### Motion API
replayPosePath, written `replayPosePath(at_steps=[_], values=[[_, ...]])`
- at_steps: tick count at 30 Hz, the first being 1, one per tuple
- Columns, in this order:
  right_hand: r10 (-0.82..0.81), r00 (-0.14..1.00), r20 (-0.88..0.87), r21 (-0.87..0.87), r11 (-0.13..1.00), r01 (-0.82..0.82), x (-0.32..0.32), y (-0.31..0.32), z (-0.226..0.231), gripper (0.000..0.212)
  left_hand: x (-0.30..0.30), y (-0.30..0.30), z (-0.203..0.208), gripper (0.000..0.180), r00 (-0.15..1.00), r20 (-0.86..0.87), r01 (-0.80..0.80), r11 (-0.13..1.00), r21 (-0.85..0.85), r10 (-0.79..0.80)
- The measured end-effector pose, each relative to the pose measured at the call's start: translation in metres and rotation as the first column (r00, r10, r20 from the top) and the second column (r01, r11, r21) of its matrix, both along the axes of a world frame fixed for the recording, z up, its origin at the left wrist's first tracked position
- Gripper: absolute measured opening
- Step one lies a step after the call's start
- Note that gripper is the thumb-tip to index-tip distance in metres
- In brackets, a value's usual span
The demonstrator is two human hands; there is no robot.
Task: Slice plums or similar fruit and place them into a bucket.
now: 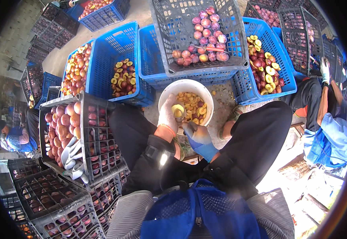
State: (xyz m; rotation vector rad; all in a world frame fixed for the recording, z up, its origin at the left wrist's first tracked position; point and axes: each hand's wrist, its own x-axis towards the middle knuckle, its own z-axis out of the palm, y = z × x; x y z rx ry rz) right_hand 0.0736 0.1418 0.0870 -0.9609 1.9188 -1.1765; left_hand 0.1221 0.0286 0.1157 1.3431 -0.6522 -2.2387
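My left hand (167, 116), in a white glove, is closed around a cut plum half (178, 109) with its yellow flesh facing up. Just beside it is my right hand (199, 138), in a blue and grey glove, its fingers curled near the plum. Whatever those right fingers grip is hidden. Both hands are over the near side of a white bucket (164, 95), which stands between my legs. Inside the bucket lie many small yellow-brown plum pieces (194, 102).
Ahead, a black crate (173, 59) holds whole plums and a slim red tool (215, 49). Blue crates (98, 71) with cut plums flank it. At left, grey gloves (73, 157) lie on a plum-filled black crate (85, 137). A gloved co-worker (329, 123) sits at right.
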Motion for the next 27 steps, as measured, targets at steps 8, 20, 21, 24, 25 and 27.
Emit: replayPosePath(at_steps=[8, 20, 21, 24, 25, 27], values=[[-0.017, 0.998, 0.066, -0.043, 0.999, 0.020, -0.007, -0.003, -0.003, 0.032, -0.004, -0.001, -0.003, 0.033, 0.987, 0.155, 0.059, 0.995, -0.083, -0.046], [-0.084, 0.916, 0.392, 0.073, 0.995, 0.061, -0.001, -0.006, -0.020, 0.037, -0.010, 0.000, -0.033, 0.055, 0.987, 0.061, -0.132, 0.968, -0.215, 0.149], [-0.065, 0.937, 0.343, 0.082, 0.996, 0.039, -0.001, -0.004, -0.022, 0.037, -0.010, 0.000, -0.033, 0.055, 0.993, 0.040, -0.099, 0.981, -0.170, 0.108], [-0.002, 0.976, 0.216, 0.074, 0.997, -0.014, -0.003, -0.001, -0.023, 0.039, -0.008, 0.001, -0.030, 0.056, 0.995, -0.021, -0.098, 0.993, -0.060, 0.097], [0.012, 0.993, 0.117, 0.140, 0.990, -0.028, -0.003, 0.000, -0.022, 0.040, -0.007, 0.003, -0.029, 0.056, 0.995, -0.019, -0.095, 0.994, -0.059, 0.094], [0.023, 0.985, 0.172, 0.002, 1.000, -0.024, -0.002, 0.000, -0.017, 0.041, -0.006, 0.006, -0.026, 0.056, 0.999, 0.000, -0.032, 0.996, 0.079, 0.033]])
